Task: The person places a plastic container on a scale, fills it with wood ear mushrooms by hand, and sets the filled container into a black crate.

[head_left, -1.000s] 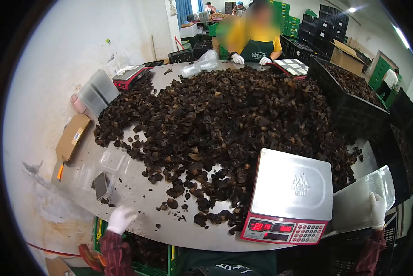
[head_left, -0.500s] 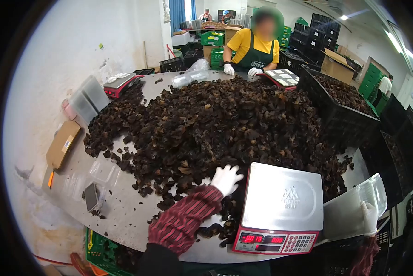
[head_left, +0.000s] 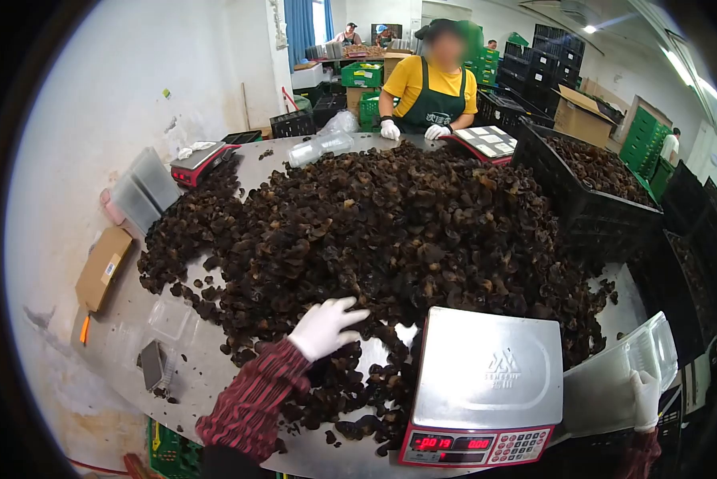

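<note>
My left hand (head_left: 326,328), in a white glove and striped sleeve, is over the near edge of a big heap of dark dried fungus (head_left: 374,231). Its fingers are spread, and nothing shows in them. A silver and red scale (head_left: 490,371) with a lit display and a bare plate stands right of it. On the right, my right hand (head_left: 645,397), also gloved, is at the side of a stack of clear plastic containers (head_left: 614,375), its fingers against them.
A person in a yellow shirt (head_left: 432,92) stands across the table with gloved hands at its far edge. A black crate (head_left: 590,199) of fungus is at the right. Cardboard (head_left: 103,269), clear boxes (head_left: 145,188) and a red scale (head_left: 203,164) lie left.
My left hand has moved left across the near edge of the heap, and some fungus there is spread differently. The view has shifted slightly. My right hand stays at the containers.
</note>
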Demonstrator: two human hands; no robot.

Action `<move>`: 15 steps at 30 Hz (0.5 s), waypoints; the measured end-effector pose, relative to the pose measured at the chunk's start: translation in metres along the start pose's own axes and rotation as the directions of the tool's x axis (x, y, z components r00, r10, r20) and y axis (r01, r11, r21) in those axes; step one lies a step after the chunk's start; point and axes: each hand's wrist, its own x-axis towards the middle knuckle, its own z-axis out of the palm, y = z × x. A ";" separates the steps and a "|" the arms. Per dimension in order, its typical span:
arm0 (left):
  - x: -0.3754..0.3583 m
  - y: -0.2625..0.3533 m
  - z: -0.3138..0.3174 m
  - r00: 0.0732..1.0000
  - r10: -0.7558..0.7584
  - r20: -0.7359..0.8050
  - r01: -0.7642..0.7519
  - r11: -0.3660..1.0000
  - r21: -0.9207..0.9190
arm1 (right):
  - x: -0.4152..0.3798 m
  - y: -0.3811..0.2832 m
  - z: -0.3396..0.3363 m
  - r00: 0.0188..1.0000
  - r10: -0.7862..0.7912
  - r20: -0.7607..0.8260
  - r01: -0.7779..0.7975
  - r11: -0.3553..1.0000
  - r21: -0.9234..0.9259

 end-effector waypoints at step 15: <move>0.007 -0.067 0.021 0.996 -0.048 0.081 0.016 0.934 0.356 | 0.002 0.012 0.000 0.999 -0.036 0.023 0.034 0.997 0.069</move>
